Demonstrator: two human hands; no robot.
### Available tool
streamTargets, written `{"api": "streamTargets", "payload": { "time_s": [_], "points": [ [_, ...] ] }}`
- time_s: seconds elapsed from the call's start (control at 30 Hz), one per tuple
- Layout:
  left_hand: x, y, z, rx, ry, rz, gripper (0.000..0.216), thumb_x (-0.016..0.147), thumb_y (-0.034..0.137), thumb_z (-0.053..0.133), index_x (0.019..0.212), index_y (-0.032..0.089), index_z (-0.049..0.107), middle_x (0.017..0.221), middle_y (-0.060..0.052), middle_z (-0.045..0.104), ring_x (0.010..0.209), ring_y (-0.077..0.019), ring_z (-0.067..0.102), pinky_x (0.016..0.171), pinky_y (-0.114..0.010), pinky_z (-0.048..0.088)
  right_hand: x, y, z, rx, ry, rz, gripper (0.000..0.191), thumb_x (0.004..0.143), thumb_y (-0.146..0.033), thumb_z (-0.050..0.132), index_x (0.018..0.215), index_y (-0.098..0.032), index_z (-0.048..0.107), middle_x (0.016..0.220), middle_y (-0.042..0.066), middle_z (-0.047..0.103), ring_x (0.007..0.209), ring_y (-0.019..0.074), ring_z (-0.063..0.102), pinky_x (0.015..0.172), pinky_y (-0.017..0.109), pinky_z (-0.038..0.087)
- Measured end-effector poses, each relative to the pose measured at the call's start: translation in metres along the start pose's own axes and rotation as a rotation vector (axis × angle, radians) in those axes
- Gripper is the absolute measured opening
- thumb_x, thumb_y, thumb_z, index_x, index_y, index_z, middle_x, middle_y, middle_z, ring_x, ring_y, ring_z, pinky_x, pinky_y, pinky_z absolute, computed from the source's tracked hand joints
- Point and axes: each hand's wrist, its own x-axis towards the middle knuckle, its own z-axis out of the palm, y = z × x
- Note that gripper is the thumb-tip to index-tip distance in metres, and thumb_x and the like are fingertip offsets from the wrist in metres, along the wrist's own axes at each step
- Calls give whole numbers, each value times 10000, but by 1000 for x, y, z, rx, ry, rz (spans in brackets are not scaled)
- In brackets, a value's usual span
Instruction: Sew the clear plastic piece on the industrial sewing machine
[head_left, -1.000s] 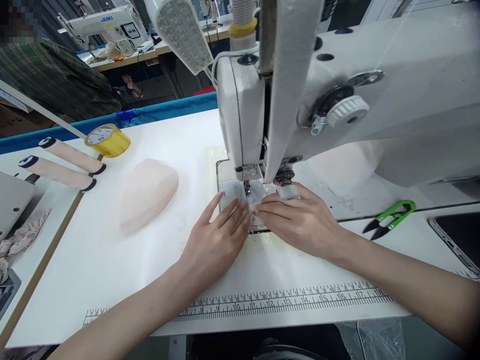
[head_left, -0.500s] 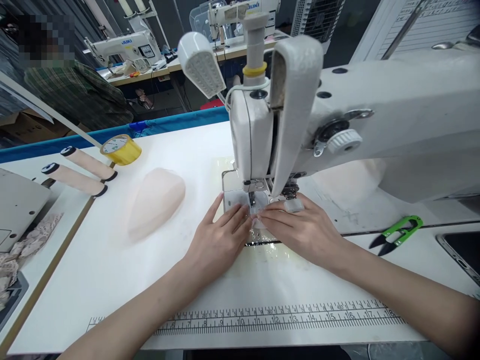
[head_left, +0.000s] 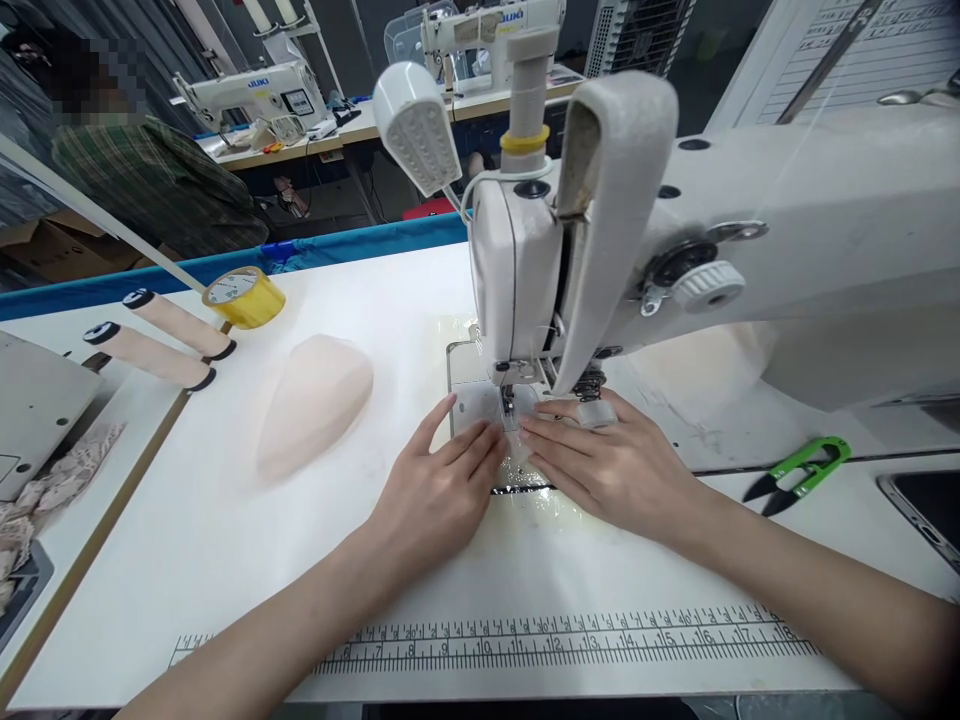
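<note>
My left hand [head_left: 442,480] lies palm down to the left of the presser foot [head_left: 508,400], its fingers stretched forward and its index finger apart. From the right, my right hand [head_left: 607,465] rests flat with fingers extended, their tips beside the foot on the needle plate [head_left: 472,400]. Between the two sets of fingertips is a small pale, sheer patch; whether it is fabric I cannot make out. Above both hands stands the head of a white sewing machine [head_left: 517,270]. A pale beige moulded cup [head_left: 319,405] sits on the table to the left.
Green thread snips [head_left: 802,475] and a phone [head_left: 926,510] lie at right. Two thread spools [head_left: 150,355] and a yellow tape roll [head_left: 247,298] are at left. A printed ruler [head_left: 555,640] runs along the front edge. A person [head_left: 157,185] sits beyond the table.
My right hand's fingertips have drawn slightly away from the left hand's, leaving a wider gap by the foot. The whole view has shifted slightly.
</note>
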Motion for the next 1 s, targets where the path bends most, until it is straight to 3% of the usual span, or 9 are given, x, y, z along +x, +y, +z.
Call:
{"api": "streamTargets", "payload": {
  "time_s": [0.23, 0.53, 0.77, 1.0],
  "points": [
    [0, -1, 1, -24, -21, -24, 304, 921, 97, 464, 1157, 72, 655, 1170, -121, 677, 1100, -220, 651, 1174, -528, 316, -2, 1, 1, 4, -26, 13, 195, 1004, -250, 538, 1107, -203, 697, 1016, 18, 728, 842, 204, 663, 1056, 450, 389],
    [0, -5, 3, -18, -32, -18, 313, 925, 85, 454, 1182, 59, 631, 1190, -135, 664, 1132, -237, 636, 1144, -561, 354, -1, 2, 3, -10, -48, 38, 213, 1010, -233, 518, 1129, -218, 694, 964, 11, 736, 869, 213, 664, 1065, 465, 383],
    [0, -9, 5, -21, -27, -14, 322, 917, 72, 455, 1187, 60, 629, 1200, -129, 660, 1145, -243, 628, 1153, -560, 344, 0, 3, 3, -50, -54, 41, 231, 1011, -204, 493, 1097, -179, 706, 896, 30, 738, 918, 227, 651, 1084, 476, 358],
    [0, -12, 8, -17, -31, -18, 355, 897, 43, 443, 1208, 62, 615, 1230, -132, 641, 1170, -256, 612, 1137, -584, 353, 2, 3, 4, -87, -64, 69, 303, 1028, -226, 439, 973, -238, 736, 840, 5, 732, 861, 216, 646, 1119, 480, 319]
  ]
}}
